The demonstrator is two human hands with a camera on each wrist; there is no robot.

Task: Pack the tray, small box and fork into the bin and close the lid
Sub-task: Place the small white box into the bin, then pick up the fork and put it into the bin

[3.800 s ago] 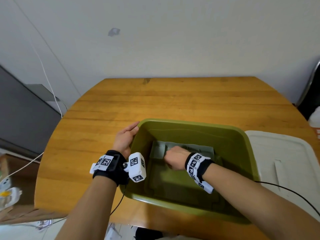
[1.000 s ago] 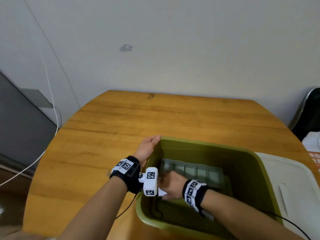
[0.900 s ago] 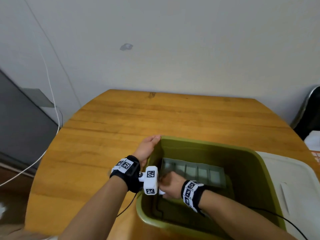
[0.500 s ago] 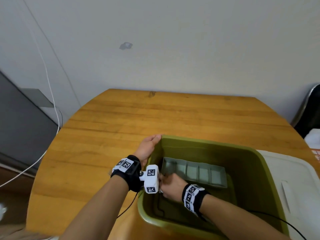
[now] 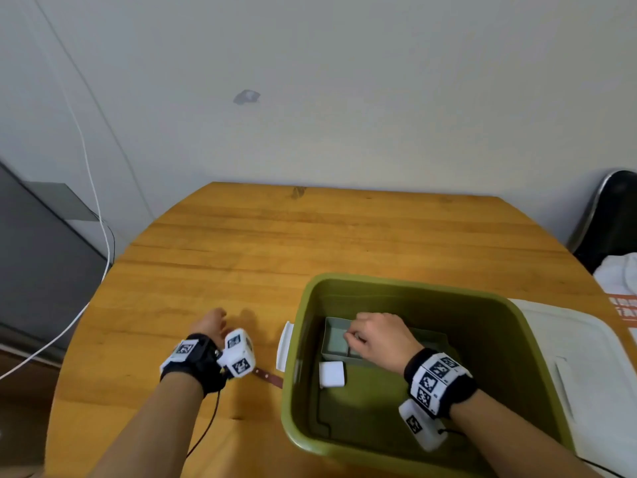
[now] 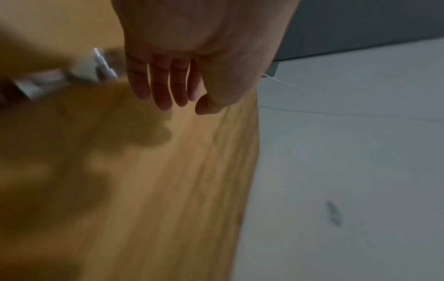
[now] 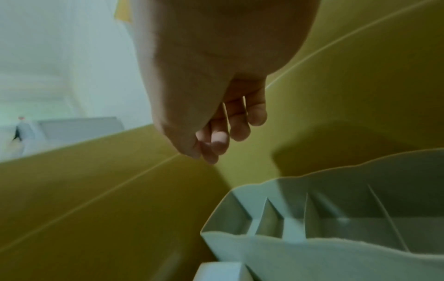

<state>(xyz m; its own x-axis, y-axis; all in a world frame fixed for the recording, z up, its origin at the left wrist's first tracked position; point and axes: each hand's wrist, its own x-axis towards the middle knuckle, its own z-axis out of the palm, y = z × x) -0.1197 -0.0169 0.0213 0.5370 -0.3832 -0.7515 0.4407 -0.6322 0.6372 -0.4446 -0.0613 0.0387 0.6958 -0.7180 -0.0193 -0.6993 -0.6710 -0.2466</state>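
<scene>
The olive-green bin (image 5: 396,284) stands on the wooden table with no lid on it. Inside lie the grey divided tray (image 5: 334,339) (image 7: 336,228) and, just in front of its left end, the small white box (image 5: 331,373) (image 7: 218,271). My right hand (image 5: 351,339) (image 7: 211,148) hovers over the tray's left end with loosely curled fingers and holds nothing. My left hand (image 5: 215,317) (image 6: 168,98) is over the table left of the bin, fingers straight, empty. The fork's brown handle (image 5: 270,378) lies on the table between my left wrist and the bin; the rest is hidden.
The white lid (image 5: 593,374) lies flat on the table right of the bin. A white latch (image 5: 285,346) sticks out from the bin's left wall. The table (image 5: 310,236) is bare behind the bin. A dark cabinet and white cable stand at far left.
My left hand has left the bin's left rim and moved left over the table. My right hand has let go of the white box in the bin and moved over the tray.
</scene>
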